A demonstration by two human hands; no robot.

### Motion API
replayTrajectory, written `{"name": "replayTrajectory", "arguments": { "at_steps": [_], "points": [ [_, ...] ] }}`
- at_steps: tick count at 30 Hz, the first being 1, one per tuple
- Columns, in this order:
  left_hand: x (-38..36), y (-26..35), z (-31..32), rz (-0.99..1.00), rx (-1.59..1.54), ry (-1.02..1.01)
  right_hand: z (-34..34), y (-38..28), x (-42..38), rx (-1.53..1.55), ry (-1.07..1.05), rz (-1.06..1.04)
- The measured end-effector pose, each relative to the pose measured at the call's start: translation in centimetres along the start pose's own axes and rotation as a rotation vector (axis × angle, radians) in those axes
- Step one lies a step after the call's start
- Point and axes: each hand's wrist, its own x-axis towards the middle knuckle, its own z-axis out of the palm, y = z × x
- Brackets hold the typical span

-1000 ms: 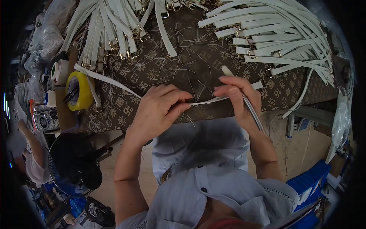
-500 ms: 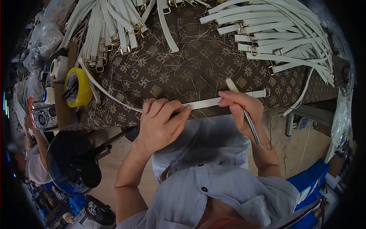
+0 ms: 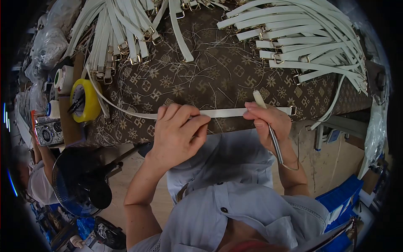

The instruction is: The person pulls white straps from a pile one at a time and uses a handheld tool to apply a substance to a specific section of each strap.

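A narrow white belt [image 3: 226, 113] with a metal buckle [image 3: 293, 111] at its right end runs across the front of the cloth-covered table. My left hand [image 3: 178, 130] is closed on the belt, thumb and fingers pinched at its lower edge. In my right hand [image 3: 270, 122] is a slim tool with a cream-coloured end [image 3: 259, 99] and a silver shaft [image 3: 275, 145]; its exact kind does not show. A thin cord or thread trails from the shaft's lower end. The right fingertips overlap the belt short of the buckle. Leftward, the belt's tail curves up the table.
Buckled white belts lie heaped at the back left [image 3: 121, 33] and right [image 3: 310, 42]. Loose threads [image 3: 197, 67] litter the patterned cloth. Yellow tape [image 3: 96, 101] stands at the left edge, above a black fan [image 3: 84, 180]. A person [image 3: 42, 180] is at far left.
The belt's left stretch has swung slightly lower and my left thumb has shifted a little. My right hand and the tool have moved slightly right and down, still near the buckle.
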Motion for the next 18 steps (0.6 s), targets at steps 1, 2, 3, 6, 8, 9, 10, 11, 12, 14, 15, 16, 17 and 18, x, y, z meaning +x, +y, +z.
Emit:
{"name": "replayTrajectory", "arguments": {
  "at_steps": [1, 2, 3, 6, 8, 9, 10, 11, 12, 14, 15, 16, 17, 18],
  "points": [
    [0.4, 0.1, -0.1, -0.047, -0.060, -0.010, 0.0, 0.1, 0.0, -0.015, -0.009, -0.022],
    [1.0, 0.3, -0.1, -0.048, -0.058, -0.010, 0.1, 0.1, 0.0, -0.013, -0.009, -0.023],
    [1.7, 0.4, -0.1, -0.075, -0.089, -0.059, 0.1, 0.0, -0.1, -0.005, -0.003, -0.006],
    [3.1, 0.3, 0.1, -0.055, -0.111, -0.159, 0.1, 0.1, -0.1, -0.005, 0.004, 0.000],
    [3.7, 0.4, 0.1, -0.006, -0.098, -0.210, 0.0, 0.1, -0.1, -0.012, 0.007, -0.012],
    [3.9, 0.4, 0.0, 0.044, -0.042, -0.217, 0.1, 0.1, -0.1, -0.005, 0.007, -0.010],
    [4.1, 0.4, -0.1, 0.093, 0.015, -0.224, 0.1, 0.2, -0.1, 0.003, 0.008, -0.008],
    [4.0, 0.5, 0.1, 0.095, 0.017, -0.226, 0.1, 0.1, -0.1, 0.004, 0.011, -0.008],
    [3.8, 0.6, 0.4, 0.109, 0.032, -0.196, 0.1, 0.1, 0.0, -0.004, 0.016, -0.016],
    [3.6, 0.5, 0.8, 0.124, 0.048, -0.168, 0.2, 0.1, 0.0, -0.011, 0.023, -0.024],
    [3.6, 0.2, 1.1, 0.118, 0.006, -0.153, 0.2, 0.2, 0.0, -0.012, 0.024, -0.029],
    [3.5, 0.1, 1.3, 0.113, -0.037, -0.137, 0.2, 0.2, -0.1, -0.013, 0.024, -0.034],
    [3.4, -0.2, 1.5, 0.114, -0.037, -0.136, 0.2, 0.2, 0.0, -0.014, 0.024, -0.035],
    [3.3, -0.5, 1.5, 0.095, -0.136, -0.087, 0.2, 0.2, 0.0, -0.001, 0.028, -0.035]
  ]
}}
